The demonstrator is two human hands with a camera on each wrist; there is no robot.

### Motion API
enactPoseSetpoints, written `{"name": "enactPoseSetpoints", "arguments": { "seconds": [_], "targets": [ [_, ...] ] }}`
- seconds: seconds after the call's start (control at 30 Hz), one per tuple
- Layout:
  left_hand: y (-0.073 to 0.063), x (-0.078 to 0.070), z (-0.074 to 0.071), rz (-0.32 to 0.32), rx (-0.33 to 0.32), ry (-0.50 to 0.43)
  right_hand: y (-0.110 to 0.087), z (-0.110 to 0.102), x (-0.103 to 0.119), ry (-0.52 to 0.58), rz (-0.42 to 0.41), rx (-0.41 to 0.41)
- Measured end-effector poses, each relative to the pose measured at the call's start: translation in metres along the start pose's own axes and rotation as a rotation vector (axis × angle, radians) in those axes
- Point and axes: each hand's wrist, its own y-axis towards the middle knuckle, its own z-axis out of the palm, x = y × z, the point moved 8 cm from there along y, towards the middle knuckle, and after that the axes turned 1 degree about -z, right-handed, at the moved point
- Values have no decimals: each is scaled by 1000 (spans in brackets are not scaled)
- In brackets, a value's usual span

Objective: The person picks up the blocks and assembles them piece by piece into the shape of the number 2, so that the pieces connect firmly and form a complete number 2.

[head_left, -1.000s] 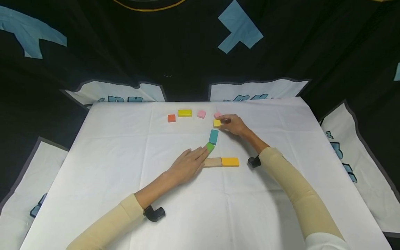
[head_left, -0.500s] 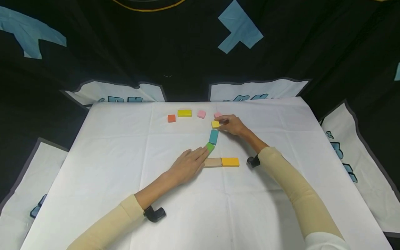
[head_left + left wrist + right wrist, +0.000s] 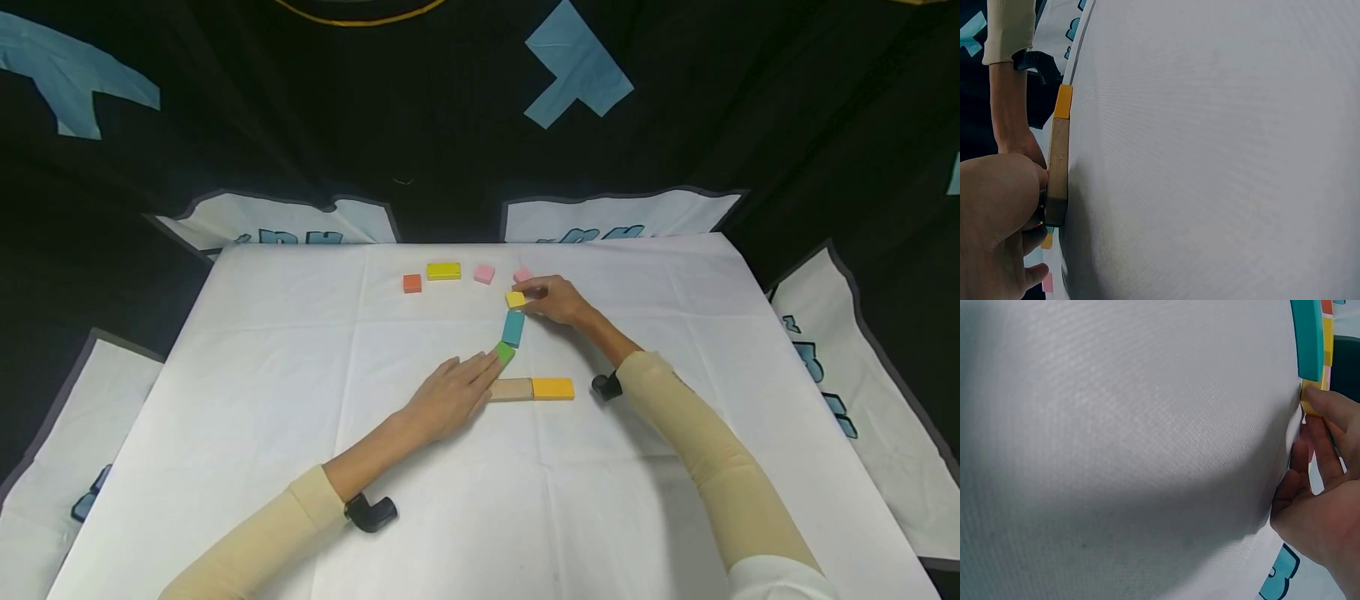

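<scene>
At the far middle of the table, my right hand [image 3: 553,300] pinches a small yellow block [image 3: 515,299] between thumb and fingers. Just below that block in the head view lies a teal block [image 3: 512,328], and the right wrist view shows the teal block [image 3: 1308,340] close beside the pinched one. My left hand [image 3: 448,398] lies with extended fingers, its fingertips on a green block [image 3: 504,354] that it partly covers. Under the same hand's edge, a plain wooden block [image 3: 512,390] meets an orange block [image 3: 552,389] end to end.
Behind the hands, a red-orange block [image 3: 412,284], a long yellow block [image 3: 443,272] and a pink block [image 3: 483,274] lie spaced out. Another pink block [image 3: 522,274] sits right behind my right fingers. A white cloth [image 3: 247,392] covers the table.
My right hand has slid the small yellow block slightly left and nearer, toward the teal block's far end, turning it a little. The left hand stays in place.
</scene>
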Motion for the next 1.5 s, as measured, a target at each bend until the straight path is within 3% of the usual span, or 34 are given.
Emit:
{"name": "enactPoseSetpoints", "arguments": {
  "seconds": [0.83,1.5],
  "targets": [
    [0,0,1,0,11,-8,1,3,-2,67,-21,31],
    [0,1,1,1,10,-2,3,4,-1,47,-28,35]
  ]
}}
